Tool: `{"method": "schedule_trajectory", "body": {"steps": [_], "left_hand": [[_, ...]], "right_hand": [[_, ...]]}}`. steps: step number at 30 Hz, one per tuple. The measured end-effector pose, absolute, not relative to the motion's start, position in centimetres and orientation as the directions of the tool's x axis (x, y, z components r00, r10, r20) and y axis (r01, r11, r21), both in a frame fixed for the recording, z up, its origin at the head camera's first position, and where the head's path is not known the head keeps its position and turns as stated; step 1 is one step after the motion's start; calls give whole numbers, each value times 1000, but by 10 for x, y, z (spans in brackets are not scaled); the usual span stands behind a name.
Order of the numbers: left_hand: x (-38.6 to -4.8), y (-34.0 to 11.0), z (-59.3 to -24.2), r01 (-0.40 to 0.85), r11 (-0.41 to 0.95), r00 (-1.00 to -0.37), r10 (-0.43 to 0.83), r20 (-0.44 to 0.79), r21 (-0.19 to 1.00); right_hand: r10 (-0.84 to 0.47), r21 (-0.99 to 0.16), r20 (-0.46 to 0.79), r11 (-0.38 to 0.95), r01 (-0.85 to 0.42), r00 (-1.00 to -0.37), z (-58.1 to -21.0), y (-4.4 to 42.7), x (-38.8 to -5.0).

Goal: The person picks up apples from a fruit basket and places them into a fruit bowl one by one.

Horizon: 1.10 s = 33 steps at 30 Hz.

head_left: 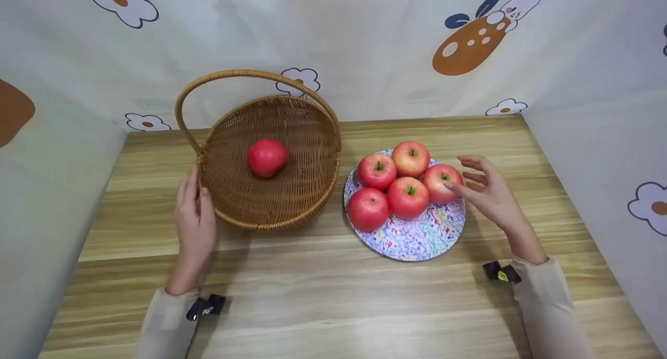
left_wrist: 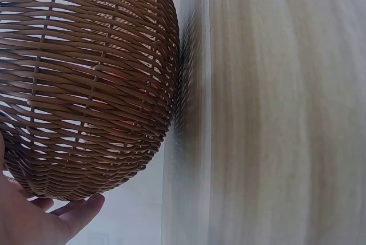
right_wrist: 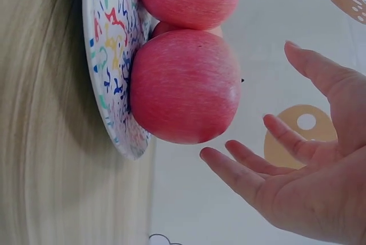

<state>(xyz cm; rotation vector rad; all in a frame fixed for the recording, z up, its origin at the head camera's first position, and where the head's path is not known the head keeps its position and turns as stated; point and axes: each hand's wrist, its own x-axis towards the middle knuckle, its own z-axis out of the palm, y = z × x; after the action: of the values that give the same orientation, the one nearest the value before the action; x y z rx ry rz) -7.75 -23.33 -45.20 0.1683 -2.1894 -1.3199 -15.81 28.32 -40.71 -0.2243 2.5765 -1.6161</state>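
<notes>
A brown wicker basket [head_left: 307,192] with a tall arched handle stands at the left, and one red apple [head_left: 267,157] lies inside it. My left hand [head_left: 195,218] rests against the basket's left side; its fingers touch the weave in the left wrist view. Several red apples sit on a round plate [head_left: 411,244] with a colourful squiggle pattern. Beside the rightmost apple [right_wrist: 186,87] is my right hand [head_left: 487,192], its thumb and fingers spread. The right wrist view shows a gap between those fingers and the apple.
Everything stands on a wood-grain table [head_left: 312,296]. Pale cloth walls [head_left: 375,51] with printed flowers and a rabbit enclose the back and sides. The basket's handle [head_left: 239,73] rises above its rim.
</notes>
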Motion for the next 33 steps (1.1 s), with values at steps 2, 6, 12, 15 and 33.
{"method": "schedule_trajectory", "body": {"steps": [2,6,12,15,33], "left_hand": [[-78,-233,-452,181,506,-828,-384,408,843],[-77,-234,-452,179,509,-829,-383,408,842],[-77,-233,-452,182,505,-828,-384,409,844],[-78,-234,-452,200,504,-823,-378,423,840],[-79,-235,-453,197,488,-824,-387,414,850]], "right_hand": [[-170,-902,10,424,-83,-985,-406,282,-157],[-169,-897,27,431,-99,-985,-403,279,-155],[-172,-898,32,428,-104,-985,-398,274,-150],[-172,-902,39,418,-108,-984,-396,272,-149],[-201,-898,82,410,-160,-976,-388,259,-139]]}}
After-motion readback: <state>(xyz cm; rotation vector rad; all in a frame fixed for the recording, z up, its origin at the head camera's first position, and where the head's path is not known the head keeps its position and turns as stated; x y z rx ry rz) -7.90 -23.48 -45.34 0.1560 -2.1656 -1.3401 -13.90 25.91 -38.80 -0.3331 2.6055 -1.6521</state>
